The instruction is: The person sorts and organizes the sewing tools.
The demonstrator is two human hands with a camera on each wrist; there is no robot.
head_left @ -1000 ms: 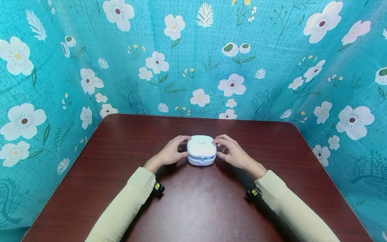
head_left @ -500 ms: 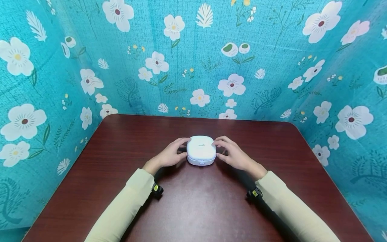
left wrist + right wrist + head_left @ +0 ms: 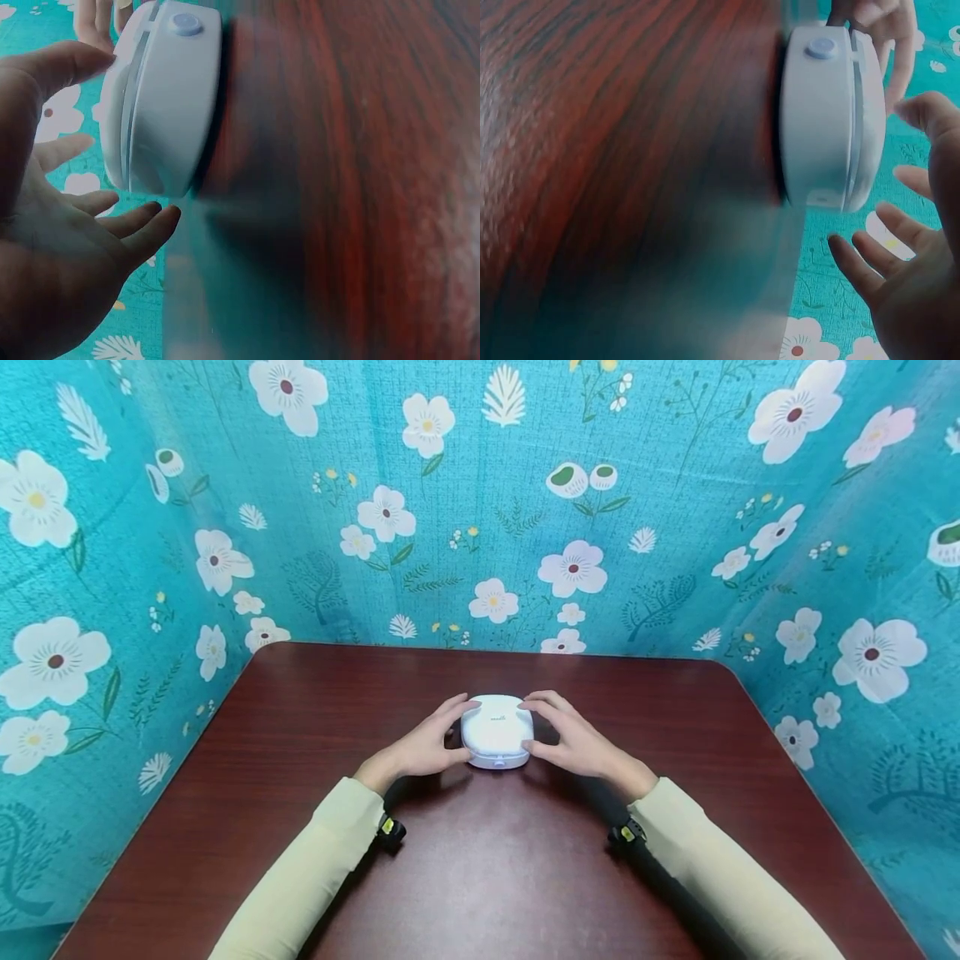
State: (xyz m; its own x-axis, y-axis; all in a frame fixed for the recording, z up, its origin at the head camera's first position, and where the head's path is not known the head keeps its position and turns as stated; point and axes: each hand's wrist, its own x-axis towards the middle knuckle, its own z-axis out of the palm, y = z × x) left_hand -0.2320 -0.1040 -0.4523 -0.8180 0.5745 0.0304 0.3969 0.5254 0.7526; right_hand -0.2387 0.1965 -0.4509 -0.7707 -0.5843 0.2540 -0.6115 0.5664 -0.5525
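Observation:
A white rounded box (image 3: 497, 733) with a lid stands on the table at the centre of the head view. A round button (image 3: 186, 24) sits on its front wall, and a narrow seam runs between lid and base in both wrist views. At the box's left side, my left hand (image 3: 423, 745) is spread, thumb at the lid's front edge and fingertips at its back corner. On the opposite side my right hand (image 3: 581, 743) lies likewise, its thumb and fingertips at the lid's right edge. Neither hand's fingers curl round the box.
The dark reddish-brown table (image 3: 480, 860) has rounded back corners. A turquoise flowered curtain (image 3: 450, 568) hangs behind it and along both sides. Small black devices with yellow marks (image 3: 388, 827) are strapped at both wrists.
The box's lid, tilted up with a gap at the front one second ago, has come down onto the base. Both hands have shifted inward, bringing thumbs and fingertips over the lid's edges.

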